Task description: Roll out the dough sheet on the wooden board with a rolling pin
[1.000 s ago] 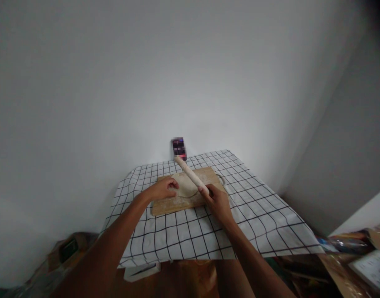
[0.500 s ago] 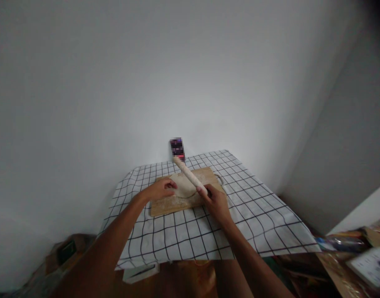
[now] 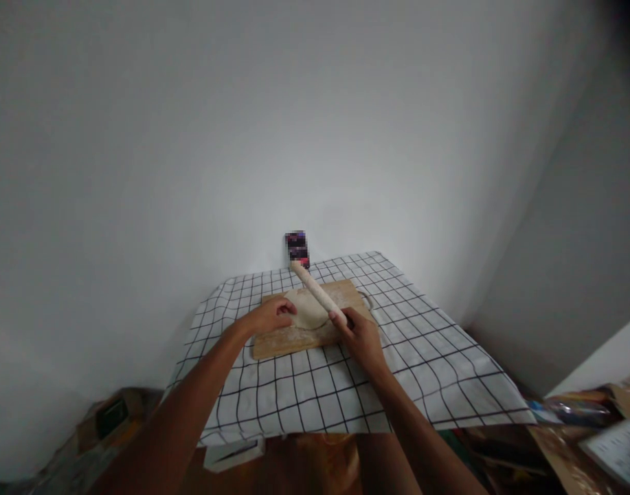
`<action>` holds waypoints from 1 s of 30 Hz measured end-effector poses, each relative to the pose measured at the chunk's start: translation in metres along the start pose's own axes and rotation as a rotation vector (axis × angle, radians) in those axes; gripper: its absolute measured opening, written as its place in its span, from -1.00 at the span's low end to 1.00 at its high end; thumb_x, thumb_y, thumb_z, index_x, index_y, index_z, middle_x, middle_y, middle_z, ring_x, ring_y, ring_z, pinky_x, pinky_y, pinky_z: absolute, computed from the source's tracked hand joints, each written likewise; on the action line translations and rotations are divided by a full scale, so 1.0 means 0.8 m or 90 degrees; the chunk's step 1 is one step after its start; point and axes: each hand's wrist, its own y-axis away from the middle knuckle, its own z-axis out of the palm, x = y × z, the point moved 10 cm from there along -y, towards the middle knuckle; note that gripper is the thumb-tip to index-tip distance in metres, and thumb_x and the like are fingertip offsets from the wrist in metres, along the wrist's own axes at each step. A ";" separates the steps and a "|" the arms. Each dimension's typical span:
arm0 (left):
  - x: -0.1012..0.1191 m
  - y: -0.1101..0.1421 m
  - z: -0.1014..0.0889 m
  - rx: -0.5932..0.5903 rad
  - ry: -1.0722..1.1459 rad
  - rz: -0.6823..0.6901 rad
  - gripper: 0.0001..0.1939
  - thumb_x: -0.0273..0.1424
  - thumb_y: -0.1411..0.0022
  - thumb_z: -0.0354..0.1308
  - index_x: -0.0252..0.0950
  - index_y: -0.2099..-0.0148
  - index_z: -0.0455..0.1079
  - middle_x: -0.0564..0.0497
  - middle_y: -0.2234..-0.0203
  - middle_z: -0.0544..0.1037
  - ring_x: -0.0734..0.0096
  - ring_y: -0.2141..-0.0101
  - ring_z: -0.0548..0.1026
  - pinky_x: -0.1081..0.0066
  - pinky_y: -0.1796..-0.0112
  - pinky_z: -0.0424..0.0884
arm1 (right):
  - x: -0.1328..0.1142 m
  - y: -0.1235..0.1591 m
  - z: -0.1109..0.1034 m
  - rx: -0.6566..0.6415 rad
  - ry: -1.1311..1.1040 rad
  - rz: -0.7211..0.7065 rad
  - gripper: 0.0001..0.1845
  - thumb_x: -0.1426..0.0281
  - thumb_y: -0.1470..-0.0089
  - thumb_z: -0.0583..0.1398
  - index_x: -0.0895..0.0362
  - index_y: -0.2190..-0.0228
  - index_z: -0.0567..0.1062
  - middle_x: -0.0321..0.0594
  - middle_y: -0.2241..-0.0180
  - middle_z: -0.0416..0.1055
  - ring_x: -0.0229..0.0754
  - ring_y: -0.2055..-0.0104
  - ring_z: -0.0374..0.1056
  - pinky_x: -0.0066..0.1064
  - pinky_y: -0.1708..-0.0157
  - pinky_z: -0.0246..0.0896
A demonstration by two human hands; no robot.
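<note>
A long, pale rolling pin [image 3: 317,290] slants away from me, its near end gripped by my right hand [image 3: 363,337]. Its far end points toward the wall. Beneath it, a flat sheet of dough [image 3: 307,313] lies on a floured wooden cutting board [image 3: 278,345]. My left hand [image 3: 271,315] rests at the dough's left edge, fingers bent and thumb apart from them. Whether its fingertips press on the dough is hard to make out.
The board lies on a white checked tablecloth [image 3: 315,392] and has a metal ring handle [image 3: 367,300] at its right. A blurred phone-like object [image 3: 297,247] leans against the wall [image 3: 315,137]. Boxes and packages [image 3: 582,412] sit low at right, another box [image 3: 111,416] at left.
The view has shifted slightly, moving everything a little to the right. My hands, the rolling pin and the dough keep nearly the same positions relative to each other.
</note>
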 end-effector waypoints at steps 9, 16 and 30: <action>0.000 0.000 -0.001 0.012 -0.012 0.011 -0.65 -0.32 -0.08 0.24 -0.34 0.07 0.51 -0.02 0.21 0.50 0.32 0.21 0.45 0.37 0.19 0.40 | 0.002 0.000 0.001 -0.002 0.009 0.001 -0.41 -0.13 -0.27 0.08 0.12 0.36 0.55 -0.36 0.59 0.28 -0.25 0.52 0.23 -0.42 0.50 -0.04; 0.008 0.001 -0.001 0.015 -0.035 0.016 -0.66 -0.35 -0.04 0.23 -0.34 0.10 0.50 -0.02 0.20 0.51 0.33 0.21 0.45 0.37 0.17 0.41 | 0.000 -0.001 -0.001 0.006 0.016 -0.003 -0.39 -0.14 -0.26 0.08 0.13 0.40 0.54 -0.34 0.61 0.29 -0.25 0.53 0.21 -0.42 0.51 -0.07; 0.003 0.003 0.002 0.017 -0.017 0.017 -0.64 -0.33 -0.07 0.24 -0.33 0.06 0.50 -0.04 0.14 0.51 0.29 0.15 0.47 0.34 0.10 0.42 | 0.001 0.000 0.000 0.007 0.016 -0.009 -0.39 -0.15 -0.26 0.08 0.12 0.38 0.55 -0.34 0.60 0.30 -0.25 0.52 0.22 -0.42 0.50 -0.04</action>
